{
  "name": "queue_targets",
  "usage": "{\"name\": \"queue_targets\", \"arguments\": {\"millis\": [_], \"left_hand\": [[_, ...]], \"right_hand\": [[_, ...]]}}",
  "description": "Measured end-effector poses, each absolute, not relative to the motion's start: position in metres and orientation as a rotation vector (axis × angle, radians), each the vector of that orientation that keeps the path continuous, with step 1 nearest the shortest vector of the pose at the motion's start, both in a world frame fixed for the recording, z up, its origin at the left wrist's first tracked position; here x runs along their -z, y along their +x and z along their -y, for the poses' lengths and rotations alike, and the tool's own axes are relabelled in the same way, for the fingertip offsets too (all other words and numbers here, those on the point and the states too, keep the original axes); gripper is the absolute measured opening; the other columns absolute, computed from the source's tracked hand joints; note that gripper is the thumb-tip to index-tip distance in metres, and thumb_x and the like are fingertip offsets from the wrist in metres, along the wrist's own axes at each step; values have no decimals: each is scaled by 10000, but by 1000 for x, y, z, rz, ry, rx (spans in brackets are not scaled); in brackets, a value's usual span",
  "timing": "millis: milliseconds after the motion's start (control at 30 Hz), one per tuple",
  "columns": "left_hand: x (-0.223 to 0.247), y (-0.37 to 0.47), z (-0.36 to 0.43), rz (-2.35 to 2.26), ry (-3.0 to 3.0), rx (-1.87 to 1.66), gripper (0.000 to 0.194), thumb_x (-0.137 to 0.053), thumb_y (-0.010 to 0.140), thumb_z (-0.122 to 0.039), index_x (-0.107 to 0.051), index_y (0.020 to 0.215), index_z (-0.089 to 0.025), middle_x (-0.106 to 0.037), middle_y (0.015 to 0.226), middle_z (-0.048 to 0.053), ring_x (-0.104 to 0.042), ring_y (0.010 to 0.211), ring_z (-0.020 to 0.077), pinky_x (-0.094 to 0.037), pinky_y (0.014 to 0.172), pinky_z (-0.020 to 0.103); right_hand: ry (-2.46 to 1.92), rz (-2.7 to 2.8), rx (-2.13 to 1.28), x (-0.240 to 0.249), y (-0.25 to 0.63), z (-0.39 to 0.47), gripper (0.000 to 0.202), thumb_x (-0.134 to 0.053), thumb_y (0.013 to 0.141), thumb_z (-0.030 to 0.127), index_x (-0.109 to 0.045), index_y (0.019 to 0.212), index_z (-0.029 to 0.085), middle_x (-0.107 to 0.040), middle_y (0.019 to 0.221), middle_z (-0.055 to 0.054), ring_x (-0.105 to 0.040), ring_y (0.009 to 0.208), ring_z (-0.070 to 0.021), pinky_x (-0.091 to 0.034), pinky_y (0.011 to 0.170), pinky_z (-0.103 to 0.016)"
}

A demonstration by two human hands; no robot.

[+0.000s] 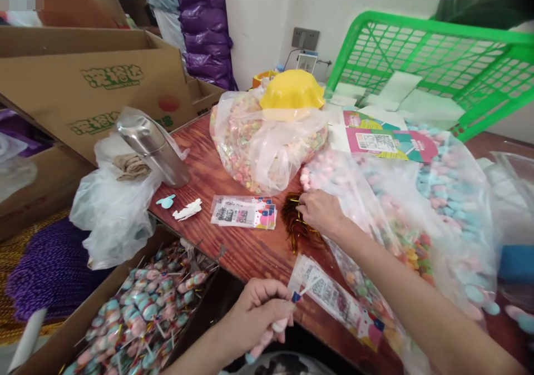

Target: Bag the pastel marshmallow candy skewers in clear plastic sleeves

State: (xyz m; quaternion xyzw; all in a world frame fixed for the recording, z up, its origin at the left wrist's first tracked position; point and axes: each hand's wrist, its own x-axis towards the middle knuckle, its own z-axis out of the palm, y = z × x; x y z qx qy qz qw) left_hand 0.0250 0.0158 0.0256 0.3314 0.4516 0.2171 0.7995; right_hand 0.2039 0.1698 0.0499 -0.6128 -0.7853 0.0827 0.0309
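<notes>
My left hand [267,308] is closed around a wrapped marshmallow stick; its white stick [311,285] points up to the right, and pink and blue marshmallow [265,344] shows below my fingers. My right hand [321,211] reaches to a pile of shiny gold twist ties [294,225], its fingertips pinched at the pile's edge. Whether a tie is between them I cannot make out. Near my left hand lies a stack of printed clear wrappers [334,294]. A second wrapper stack [244,212] lies farther back on the table.
At lower left, a carton holds many finished marshmallow sticks [142,302]. Bags of candy [250,158] and marshmallows [450,191] cover the back and right. A steel flask [161,155], yellow bowl [292,91], green basket [400,47] and cartons [95,85] stand around. Other people are beyond.
</notes>
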Motion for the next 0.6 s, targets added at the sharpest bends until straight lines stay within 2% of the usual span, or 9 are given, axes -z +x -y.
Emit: {"name": "queue_targets", "arguments": {"millis": [233, 333, 467, 533, 600], "left_hand": [[-26, 24, -13, -942, 673, -479, 285, -660, 634, -407, -593, 636, -130, -545, 441, -25, -365, 256, 37, -220, 233, 124], [-26, 26, -12, -933, 650, -465, 283, -663, 644, -401, -595, 633, -127, -551, 440, -18, -348, 244, 31, -216, 225, 122], [-25, 29, -13, -884, 604, -505, 270, -653, 700, -374, -599, 651, -115, -587, 465, 16, -340, 235, 27, -207, 224, 122], [-25, 30, -17, -828, 580, -598, 256, -655, 728, -355, -606, 681, -109, -607, 512, 27, -367, 266, 26, -232, 238, 119], [-29, 31, -25, -765, 583, -698, 232, -673, 749, -334, -621, 742, -107, -605, 581, 13, -381, 299, 20, -268, 251, 121]], "right_hand": [[-1879, 2148, -531, -41, 214, -175, 102, -596, 743, 162, -651, 661, 186, -688, 775, -61, -630, 819, -213, -427, 715, -298], [-1760, 1914, -715, -40, 226, -174, 143, -608, 768, 277, -626, 658, 188, -646, 653, -27, -606, 660, -173, -435, 626, -281], [-1573, 1561, -897, -44, 243, -164, 326, -608, 757, 500, -594, 684, 183, -593, 562, -12, -513, 482, -126, -383, 471, -252], [-1491, 1426, -950, -49, 249, -153, 365, -641, 713, 537, -590, 669, 179, -568, 529, -5, -463, 443, -105, -339, 427, -235], [-1431, 1337, -986, -55, 253, -136, 348, -688, 680, 507, -597, 651, 172, -548, 504, 5, -428, 426, -87, -314, 410, -221]]}}
